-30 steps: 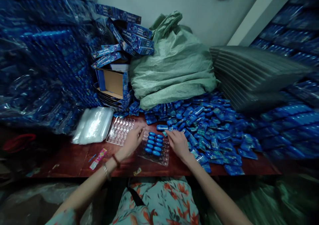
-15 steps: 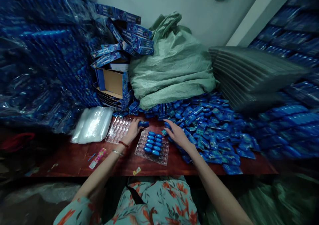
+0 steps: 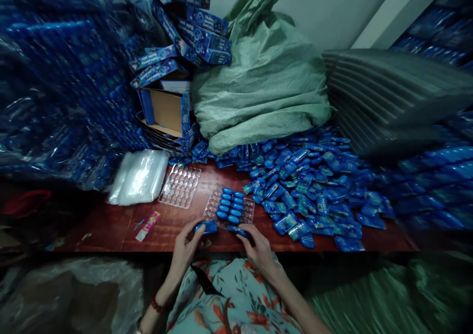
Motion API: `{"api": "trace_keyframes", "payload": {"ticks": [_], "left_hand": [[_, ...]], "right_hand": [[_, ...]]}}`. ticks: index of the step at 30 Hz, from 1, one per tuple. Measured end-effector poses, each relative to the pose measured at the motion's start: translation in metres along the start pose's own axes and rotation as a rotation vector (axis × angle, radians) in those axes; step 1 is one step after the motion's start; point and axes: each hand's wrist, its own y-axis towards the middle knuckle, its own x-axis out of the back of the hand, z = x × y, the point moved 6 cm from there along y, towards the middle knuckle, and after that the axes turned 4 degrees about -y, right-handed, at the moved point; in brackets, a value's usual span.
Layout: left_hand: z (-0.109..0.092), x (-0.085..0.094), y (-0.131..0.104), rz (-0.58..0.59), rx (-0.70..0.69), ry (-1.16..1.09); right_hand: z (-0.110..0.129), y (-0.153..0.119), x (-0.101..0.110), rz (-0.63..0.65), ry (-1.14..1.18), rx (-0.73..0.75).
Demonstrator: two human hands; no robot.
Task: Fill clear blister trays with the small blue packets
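Near the table's front edge, my left hand [image 3: 186, 243] is closed on a small blue packet [image 3: 209, 227]. My right hand [image 3: 258, 249] pinches another blue packet [image 3: 237, 230] a short way to the right. Just beyond both hands lies a clear plastic tray [image 3: 250, 211] with moulded hollows. Two columns of shiny blue egg-shaped pieces [image 3: 223, 202] sit in its middle, and the hollows at its sides hold none. A second clear tray [image 3: 180, 186] lies to the left. A big heap of blue packets [image 3: 314, 191] spreads over the table on the right.
Clear plastic bags [image 3: 140, 176] lie at the left beside a pink strip [image 3: 148, 225]. Behind stand printed blue boxes [image 3: 166, 110], a large green sack [image 3: 258, 87] and a stack of grey foam sheets [image 3: 391, 97]. Wrapped blue goods [image 3: 66, 92] are piled at the far left.
Both hands have drawn back toward the table's front edge, each with a blue packet, and come closer together. The view has tipped downward. The filled tray stays on the table.
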Motion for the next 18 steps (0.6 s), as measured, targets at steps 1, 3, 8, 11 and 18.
{"api": "trace_keyframes", "payload": {"ticks": [1,3,8,11,18], "left_hand": [[0.002,-0.006,0.001,0.033,-0.021,0.011],[0.004,-0.017,0.003,0.125,-0.131,0.096],[-0.005,-0.027,-0.003,0.174,-0.512,0.554],[-0.017,-0.033,-0.008,0.19,-0.731,0.8],[-0.017,-0.04,-0.007,0.386,-0.933,0.905]], "right_hand": [[0.006,0.003,-0.002,0.046,-0.088,0.085],[0.013,0.006,-0.004,0.124,-0.249,0.195],[0.018,0.008,-0.005,0.255,-0.519,0.268],[0.015,0.006,-0.007,0.354,-0.543,0.275],[0.004,0.005,-0.002,0.281,-0.389,0.278]]}}
